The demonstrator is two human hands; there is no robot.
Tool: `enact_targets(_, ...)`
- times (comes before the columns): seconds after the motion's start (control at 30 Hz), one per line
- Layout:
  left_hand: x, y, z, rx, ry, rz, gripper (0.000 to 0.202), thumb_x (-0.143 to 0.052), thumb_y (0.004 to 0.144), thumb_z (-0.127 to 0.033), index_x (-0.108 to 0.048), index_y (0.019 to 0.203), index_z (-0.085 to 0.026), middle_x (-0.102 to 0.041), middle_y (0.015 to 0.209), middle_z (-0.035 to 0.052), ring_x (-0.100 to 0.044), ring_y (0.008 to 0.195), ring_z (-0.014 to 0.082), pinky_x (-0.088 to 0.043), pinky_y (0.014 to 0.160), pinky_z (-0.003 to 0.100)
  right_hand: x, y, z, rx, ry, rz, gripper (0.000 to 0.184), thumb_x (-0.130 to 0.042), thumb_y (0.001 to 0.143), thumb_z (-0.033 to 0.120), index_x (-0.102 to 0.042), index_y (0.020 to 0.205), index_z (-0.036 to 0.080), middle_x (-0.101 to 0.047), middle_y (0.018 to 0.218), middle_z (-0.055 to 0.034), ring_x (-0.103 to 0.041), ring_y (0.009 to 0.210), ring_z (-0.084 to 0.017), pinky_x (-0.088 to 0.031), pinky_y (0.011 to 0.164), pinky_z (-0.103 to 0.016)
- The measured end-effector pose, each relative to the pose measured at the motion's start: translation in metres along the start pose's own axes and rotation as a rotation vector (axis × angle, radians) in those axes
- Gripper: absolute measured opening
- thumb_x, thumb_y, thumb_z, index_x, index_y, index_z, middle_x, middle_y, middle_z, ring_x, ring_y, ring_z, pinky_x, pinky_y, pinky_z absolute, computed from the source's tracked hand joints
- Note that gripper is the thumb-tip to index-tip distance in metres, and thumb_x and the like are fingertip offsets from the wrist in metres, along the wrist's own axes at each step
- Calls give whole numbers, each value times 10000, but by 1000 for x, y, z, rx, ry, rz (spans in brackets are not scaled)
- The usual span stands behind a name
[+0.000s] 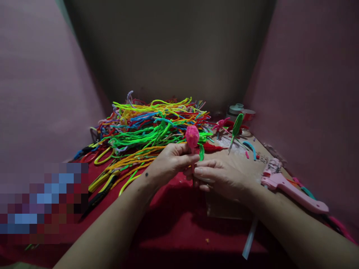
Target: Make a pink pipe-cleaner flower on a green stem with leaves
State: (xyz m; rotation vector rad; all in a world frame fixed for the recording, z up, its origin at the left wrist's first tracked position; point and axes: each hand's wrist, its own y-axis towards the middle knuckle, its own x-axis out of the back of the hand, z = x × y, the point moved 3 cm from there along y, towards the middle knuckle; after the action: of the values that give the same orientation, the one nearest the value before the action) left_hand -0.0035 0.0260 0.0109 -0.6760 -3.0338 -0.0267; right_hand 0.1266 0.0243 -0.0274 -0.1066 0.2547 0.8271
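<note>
A pink pipe-cleaner flower (192,136) stands upright, its round fuzzy head above my fingers. My left hand (172,160) pinches its stem just below the head. Lower down, my right hand (221,177) has its fingers closed around the stem, which they mostly hide. A small green pipe-cleaner leaf (201,152) shows beside the stem, just above my right fingers; whether it is attached I cannot tell. Behind my hands lies a red fuzzy piece (211,147) with a pointed tip.
A heap of colourful pipe cleaners (157,127) spreads behind my left hand. Yellow-and-black pliers (108,186) lie left on the red cloth (168,224). A pink glue gun (294,194) with a clear glue stick (250,239) rests by my right forearm, near cardboard (230,209) and a green leaf piece (237,125).
</note>
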Motion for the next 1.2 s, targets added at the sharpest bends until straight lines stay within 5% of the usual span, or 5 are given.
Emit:
enact_targets(0.2,-2,2,7,45,-229,163,216,-609,756,-288,-585,656,-99,-445,477,-32,-345,374,31,-226,375,174,-2,1,-3,-39,56,148,234,-571,765,290,-708,806,105,-607,702,-53,-460,580,-102,-307,497,-233)
enact_targets(0.37,-6,4,12,105,-433,237,275,-671,687,-247,-627,923,-114,-560,621,-5,-250,368,-9,-212,355,144,-6,0,-6,8,-25,133,212,-553,783,248,-724,833,134,-633,724,-48,-497,580,-99,-308,473,-215)
enact_targets(0.7,-4,3,7,82,-162,20,169,-677,681,-216,-545,629,-125,-483,426,-48,-447,355,55,-314,371,160,5,3,-8,16,-109,-7,223,-535,785,268,-709,788,129,-582,651,-19,-437,537,-83,-311,510,-229)
enact_targets(1.03,-6,2,7,43,-416,126,393,-689,654,-184,-603,1036,-162,-640,704,9,-368,363,7,-346,403,175,-8,-2,-3,6,-12,39,227,-598,782,329,-698,916,175,-624,738,-22,-497,613,-101,-326,557,-240)
enact_targets(1.2,-5,2,5,-13,-254,-18,202,-704,655,-208,-609,821,-143,-586,622,-22,-468,413,42,-341,400,164,-1,0,-3,14,-100,-34,275,-558,814,370,-698,788,134,-604,681,-24,-440,561,-84,-302,529,-231)
